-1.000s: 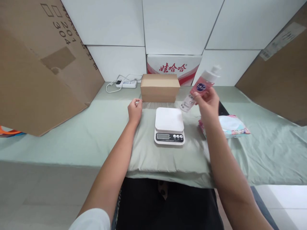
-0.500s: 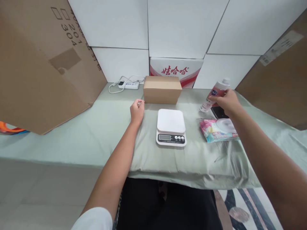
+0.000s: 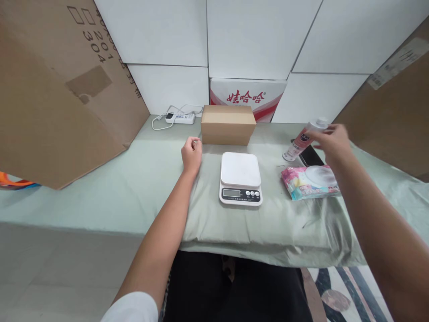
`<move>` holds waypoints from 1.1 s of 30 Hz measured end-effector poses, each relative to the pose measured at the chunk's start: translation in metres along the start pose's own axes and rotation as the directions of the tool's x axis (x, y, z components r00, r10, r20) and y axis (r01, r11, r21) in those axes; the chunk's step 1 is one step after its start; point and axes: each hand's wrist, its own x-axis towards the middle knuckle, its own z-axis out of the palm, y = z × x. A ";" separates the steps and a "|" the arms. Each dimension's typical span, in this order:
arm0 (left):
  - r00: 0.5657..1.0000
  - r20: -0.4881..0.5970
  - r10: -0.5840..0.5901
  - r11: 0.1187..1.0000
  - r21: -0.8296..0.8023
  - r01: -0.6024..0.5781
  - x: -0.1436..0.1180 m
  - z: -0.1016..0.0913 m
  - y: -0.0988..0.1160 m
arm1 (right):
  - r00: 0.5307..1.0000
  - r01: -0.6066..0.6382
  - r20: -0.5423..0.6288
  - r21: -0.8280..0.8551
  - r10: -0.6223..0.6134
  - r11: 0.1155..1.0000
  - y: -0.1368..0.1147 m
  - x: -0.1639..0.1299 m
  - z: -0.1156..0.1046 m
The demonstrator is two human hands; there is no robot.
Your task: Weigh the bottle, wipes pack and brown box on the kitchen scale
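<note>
So the pink and white bottle is over on the right side of the counter, tilted with its white cap leaning right. The right hand has its grip closed around the upper part, fingers a bit blurry. Can't tell if the base is touching the cloth.

What's changed: a second ago the bottle was up just beside the scale, and now it's lower and farther right, well apart from it. I'd read that as the bottle being clear of the scale for now, though it isn't let go of yet.

Right by the bottle there's a black phone, partly hidden, and a pack of wipes on the near side of that. The scale's around the middle, with a brown box on its far side. The left hand is loosely curled near that box's left corner, nothing visible in it, and has hardly budged. Far left: a power strip with a white cable.
</note>
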 end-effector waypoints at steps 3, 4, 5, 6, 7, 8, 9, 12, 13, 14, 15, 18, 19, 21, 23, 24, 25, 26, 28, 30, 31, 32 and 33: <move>0.998 -0.052 0.030 0.997 -0.067 -0.033 0.008 0.003 -0.006 | 0.896 0.360 -0.306 0.077 -0.322 0.930 -0.026 -0.016 -0.004; 0.999 -0.036 0.024 0.993 -0.111 -0.028 0.011 0.004 -0.009 | 0.859 0.445 -0.333 0.114 -0.388 0.888 -0.037 -0.022 -0.001; 1.000 -0.002 0.010 0.987 -0.160 -0.010 0.014 0.006 -0.013 | 0.863 0.463 -0.320 0.188 -0.392 0.866 -0.048 -0.027 0.006; 0.999 0.047 -0.008 0.978 -0.207 0.018 0.018 0.007 -0.016 | 0.898 0.416 -0.278 0.285 -0.341 0.863 -0.058 -0.032 0.016; 0.994 0.102 -0.026 0.968 -0.247 0.051 0.021 0.009 -0.020 | 0.945 0.316 -0.212 0.386 -0.250 0.867 -0.066 -0.036 0.029; 0.987 0.155 -0.044 0.957 -0.277 0.086 0.024 0.010 -0.023 | 0.987 0.153 -0.108 0.475 -0.116 0.866 -0.071 -0.039 0.046; 0.978 0.201 -0.059 0.948 -0.296 0.118 0.026 0.012 -0.026 | 1.000 0.018 -0.010 0.499 -0.015 0.866 -0.074 -0.042 0.065; 0.956 0.282 -0.079 0.934 -0.313 0.170 0.030 0.016 -0.031 | 0.972 -0.226 0.159 0.472 0.170 0.852 -0.071 -0.050 0.126; 0.952 0.296 -0.081 0.933 -0.312 0.177 0.030 0.017 -0.031 | 0.958 -0.278 0.197 0.461 0.208 0.843 -0.068 -0.053 0.143; 0.948 0.309 -0.081 0.933 -0.312 0.181 0.030 0.018 -0.031 | 0.940 -0.331 0.233 0.447 0.250 0.831 -0.065 -0.056 0.159; 0.944 0.321 -0.075 0.932 -0.315 0.181 0.029 0.019 -0.030 | 0.926 -0.368 0.256 0.435 0.279 0.822 -0.062 -0.059 0.171; 0.934 0.357 -0.014 0.926 -0.349 0.147 0.026 0.021 -0.027 | 0.897 -0.429 0.294 0.401 0.330 0.809 -0.057 -0.062 0.193; 0.930 0.367 0.014 0.923 -0.363 0.129 0.026 0.021 -0.025 | 0.892 -0.438 0.302 0.391 0.336 0.810 -0.056 -0.061 0.196; 0.923 0.382 0.053 0.918 -0.382 0.105 0.025 0.022 -0.024 | 0.892 -0.431 0.317 0.381 0.322 0.818 -0.054 -0.058 0.199; 0.921 0.386 0.057 0.917 -0.385 0.104 0.024 0.021 -0.022 | 0.900 -0.404 0.327 0.383 0.287 0.831 -0.054 -0.057 0.197; 0.924 0.378 0.054 0.916 -0.387 0.105 0.024 0.020 -0.022 | 0.905 -0.388 0.331 0.387 0.267 0.837 -0.054 -0.057 0.195; 0.931 0.362 0.053 0.915 -0.390 0.100 0.024 0.019 -0.021 | 0.909 -0.375 0.335 0.393 0.250 0.840 -0.054 -0.059 0.193; 0.939 0.338 0.057 0.914 -0.396 0.087 0.024 0.017 -0.020 | 0.913 -0.361 0.338 0.402 0.230 0.842 -0.055 -0.062 0.189; 0.958 0.272 0.090 0.910 -0.413 0.032 0.023 0.014 -0.017 | 0.933 -0.292 0.323 0.432 0.156 0.853 -0.055 -0.072 0.179; 0.970 0.199 0.137 0.905 -0.424 -0.041 0.019 0.009 -0.011 | 0.959 -0.155 0.284 0.471 0.017 0.869 -0.054 -0.088 0.164; 0.973 0.166 0.159 0.902 -0.426 -0.075 0.015 0.007 -0.007 | 0.964 -0.072 0.259 0.484 -0.064 0.872 -0.053 -0.098 0.154; 0.975 0.134 0.176 0.900 -0.423 -0.104 0.010 0.004 -0.001 | 0.962 0.005 0.235 0.490 -0.137 0.871 -0.050 -0.109 0.145; 0.978 0.097 0.185 0.902 -0.413 -0.129 0.004 0.001 0.004 | 0.957 0.063 0.218 0.490 -0.192 0.869 -0.048 -0.119 0.134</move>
